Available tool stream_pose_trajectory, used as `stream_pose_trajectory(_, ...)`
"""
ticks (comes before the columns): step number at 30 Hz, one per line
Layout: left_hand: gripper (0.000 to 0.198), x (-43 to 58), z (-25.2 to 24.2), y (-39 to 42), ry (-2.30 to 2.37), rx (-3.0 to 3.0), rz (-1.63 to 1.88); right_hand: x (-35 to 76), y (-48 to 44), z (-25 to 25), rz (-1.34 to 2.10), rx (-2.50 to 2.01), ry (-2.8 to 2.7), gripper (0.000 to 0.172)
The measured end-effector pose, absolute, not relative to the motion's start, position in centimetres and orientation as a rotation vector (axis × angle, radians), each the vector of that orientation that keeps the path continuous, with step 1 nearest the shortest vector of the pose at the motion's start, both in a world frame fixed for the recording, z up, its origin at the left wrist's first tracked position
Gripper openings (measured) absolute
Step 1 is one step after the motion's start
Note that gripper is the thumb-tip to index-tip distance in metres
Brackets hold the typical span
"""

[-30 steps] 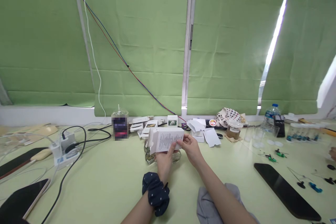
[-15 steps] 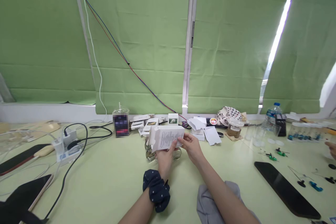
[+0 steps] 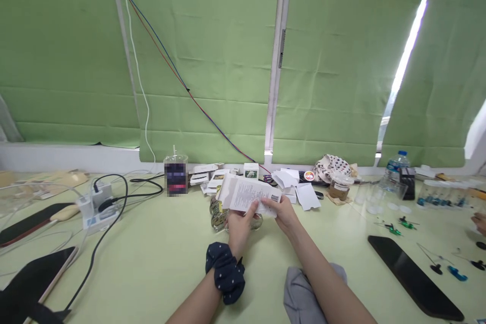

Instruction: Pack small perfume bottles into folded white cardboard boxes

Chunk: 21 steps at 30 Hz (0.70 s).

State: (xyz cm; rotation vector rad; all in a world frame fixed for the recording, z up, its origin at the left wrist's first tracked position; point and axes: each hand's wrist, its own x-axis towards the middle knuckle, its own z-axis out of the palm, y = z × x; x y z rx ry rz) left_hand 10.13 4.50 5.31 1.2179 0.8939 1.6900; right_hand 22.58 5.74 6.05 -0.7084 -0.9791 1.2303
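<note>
A white printed carton (image 3: 246, 194), with a barcode near its right end, is held up over the table between both hands. My left hand (image 3: 241, 220) grips its lower edge, thumb on the printed face; a dark dotted scrunchie (image 3: 226, 272) circles that wrist. My right hand (image 3: 283, 212) pinches the carton's right end. Behind and below the carton, partly hidden, are shiny coiled items (image 3: 218, 216) in clear wrapping. Just beyond stand a small white box (image 3: 251, 171) with a picture and a pile of flat white cartons (image 3: 205, 176).
White paper pieces (image 3: 307, 196), a food jar (image 3: 339, 186) and a water bottle (image 3: 395, 169) lie along the back. A black phone (image 3: 413, 276) is at right, a cup (image 3: 175, 177) and power strip (image 3: 99, 207) at left. Another person's hand (image 3: 479, 223) shows at the right edge.
The carton has turned and tilted, and its barcode end now shows. My right hand has moved slightly right with it. The view has shifted a little.
</note>
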Motion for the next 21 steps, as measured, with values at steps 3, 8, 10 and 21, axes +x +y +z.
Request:
stream_pose_trajectory(3,0.045,9.8,5.2,5.0,0.887,1.174,1.694,22.3,5.6,6.1,1.218,-0.688,-1.000,0.037)
stream_pose_trajectory(8,0.049,9.4,5.3,5.4,0.807,1.127,1.667,22.2,5.6,6.2,1.244,-0.662,-0.930,0.037)
stream_pose_trajectory(10,0.047,9.3,5.4,5.4,0.807,1.152,1.651,22.4,5.7,6.3,1.266,-0.660,-0.914,0.038)
stream_pose_trajectory(21,0.041,8.8,6.3,5.0,0.860,1.265,1.715,23.7,6.5,6.0,1.156,-0.701,-0.884,0.049)
